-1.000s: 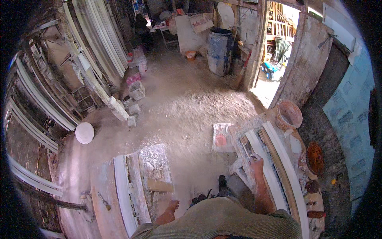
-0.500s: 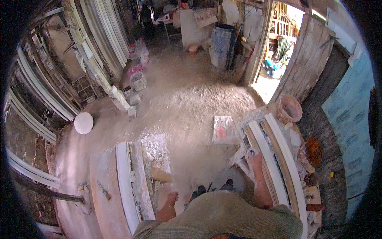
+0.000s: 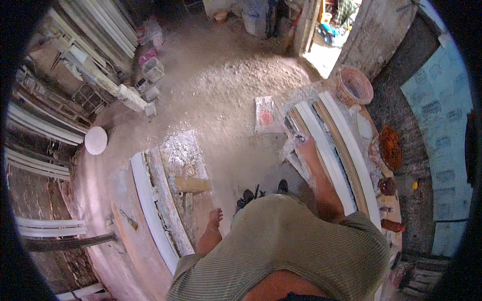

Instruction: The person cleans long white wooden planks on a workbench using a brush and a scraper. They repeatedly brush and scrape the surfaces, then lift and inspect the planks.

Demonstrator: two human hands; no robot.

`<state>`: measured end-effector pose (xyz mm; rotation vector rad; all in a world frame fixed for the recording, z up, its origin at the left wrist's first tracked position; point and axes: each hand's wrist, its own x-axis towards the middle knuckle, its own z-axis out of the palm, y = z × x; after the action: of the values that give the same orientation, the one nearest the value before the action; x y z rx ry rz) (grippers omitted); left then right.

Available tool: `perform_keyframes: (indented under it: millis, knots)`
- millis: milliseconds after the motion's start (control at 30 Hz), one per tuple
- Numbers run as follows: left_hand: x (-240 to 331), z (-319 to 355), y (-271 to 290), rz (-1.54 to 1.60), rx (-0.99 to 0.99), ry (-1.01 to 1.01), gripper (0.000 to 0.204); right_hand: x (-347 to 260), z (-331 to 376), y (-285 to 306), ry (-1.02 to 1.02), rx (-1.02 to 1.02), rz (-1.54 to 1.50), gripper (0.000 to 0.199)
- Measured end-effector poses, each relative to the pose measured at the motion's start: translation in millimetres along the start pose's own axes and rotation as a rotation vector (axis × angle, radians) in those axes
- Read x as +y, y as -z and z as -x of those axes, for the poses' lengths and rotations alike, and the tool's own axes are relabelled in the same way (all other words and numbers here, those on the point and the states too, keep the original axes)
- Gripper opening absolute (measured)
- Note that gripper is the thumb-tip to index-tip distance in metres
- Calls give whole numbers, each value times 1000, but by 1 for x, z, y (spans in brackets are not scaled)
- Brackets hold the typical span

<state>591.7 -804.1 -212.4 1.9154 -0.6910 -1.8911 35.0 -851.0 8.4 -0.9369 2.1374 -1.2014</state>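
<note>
My right arm reaches forward along the right-hand bench. My right hand [image 3: 305,145] is closed at the outer edge of a long white moulding strip [image 3: 325,160], on a small greyish thing too blurred to name. A second white strip [image 3: 346,145] runs parallel on the far side, with a brown wooden edge [image 3: 332,131] and a dark gap between the two. My left hand [image 3: 215,217] hangs in the air with loosely bent fingers and nothing in it. It is nearest to the left-hand table, where another white strip [image 3: 150,208] lies beside a plaster-crusted board [image 3: 168,200].
A plaster-stained bucket [image 3: 355,86] stands at the right bench's far end, near an orange bowl [image 3: 390,146] and a red-capped bottle [image 3: 391,226]. A brush-like tool [image 3: 129,219] lies on the left table. A stained white board [image 3: 264,114] is on the floor ahead, and a white disc [image 3: 96,140] far left.
The view has tipped downward, so the room appears higher in the picture. My right hand stays by the edge of the white strip; my left hand still hangs free.
</note>
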Motion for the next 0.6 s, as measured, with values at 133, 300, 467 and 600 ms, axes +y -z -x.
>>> perform_keyframes:
  millis: [133,300,467,600]
  knots:
    - [15,-1,-26,-11,19,40,28,26,-6,17,-117,84,173,32]
    - [9,2,-38,-53,43,18,26,34,-10,18,-11,7,42,37]
    - [25,0,-52,-85,59,24,23,100,-48,-5,41,102,143,35]
    - [16,-6,-47,-66,80,73,27,71,-51,-21,35,73,62,32]
